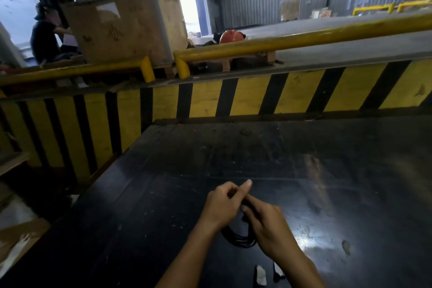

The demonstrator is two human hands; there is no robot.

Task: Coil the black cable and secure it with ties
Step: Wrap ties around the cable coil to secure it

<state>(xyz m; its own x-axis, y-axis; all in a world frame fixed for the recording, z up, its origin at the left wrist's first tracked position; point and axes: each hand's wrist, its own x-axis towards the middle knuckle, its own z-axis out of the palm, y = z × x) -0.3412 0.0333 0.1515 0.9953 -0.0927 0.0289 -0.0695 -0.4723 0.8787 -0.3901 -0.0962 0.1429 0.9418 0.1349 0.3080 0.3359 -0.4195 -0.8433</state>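
The black cable (238, 238) is a small coil of several loops, lying low on the dark table (327, 170) between my wrists. My left hand (222, 206) is closed at the top of the coil, thumb raised. My right hand (268, 224) grips the coil's right side with fingers curled around the strands. Both hands meet at the coil's top, and what they pinch there is hidden. Two small pale pieces (260, 275), perhaps ties or connector ends, lie on the table below my right forearm.
A yellow and black striped barrier (210, 100) with yellow rails (280, 42) runs behind the table. Beyond it stand a large wooden crate (124, 28), an orange helmet (232, 36) and a seated person (44, 37) at far left. Cardboard (18, 238) lies on the floor left.
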